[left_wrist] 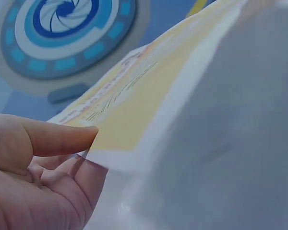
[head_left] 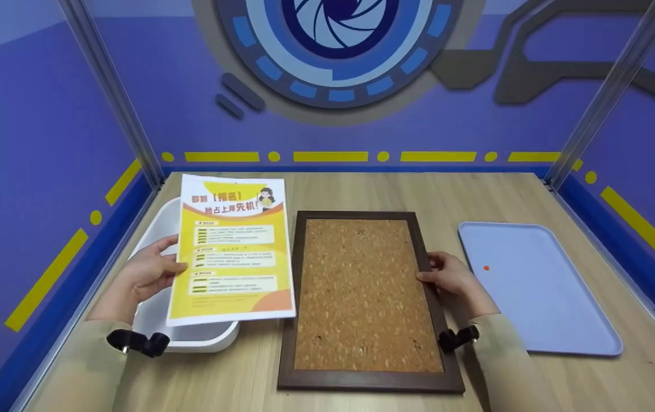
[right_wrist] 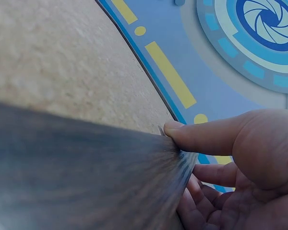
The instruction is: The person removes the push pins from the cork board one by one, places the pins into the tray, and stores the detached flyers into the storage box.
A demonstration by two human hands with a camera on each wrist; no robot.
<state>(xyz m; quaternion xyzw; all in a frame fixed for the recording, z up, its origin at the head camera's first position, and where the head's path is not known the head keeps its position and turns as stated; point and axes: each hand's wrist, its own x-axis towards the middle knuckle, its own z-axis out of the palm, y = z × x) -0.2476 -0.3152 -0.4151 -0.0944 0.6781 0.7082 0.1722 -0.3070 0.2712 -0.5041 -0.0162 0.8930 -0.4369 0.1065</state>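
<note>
My left hand [head_left: 153,269] pinches the left edge of a yellow and white printed flyer [head_left: 235,229], thumb on the printed face. In the left wrist view the thumb [left_wrist: 62,138] presses on the sheet [left_wrist: 149,115] near its edge, the fingers behind it. The flyer is held over a white bin [head_left: 213,341] and hides much of it. A corkboard [head_left: 362,297] in a dark brown wooden frame lies at the middle of the table. My right hand [head_left: 448,277] grips the frame's right side; in the right wrist view its thumb [right_wrist: 206,132] lies on top of the frame [right_wrist: 86,163].
To the right, a light blue-grey tray [head_left: 545,297] bears a small orange-red piece [head_left: 486,268] near its left edge. The wooden table [head_left: 436,194] is bounded by purple panels [head_left: 396,131] at the back and both sides, with metal posts at the corners.
</note>
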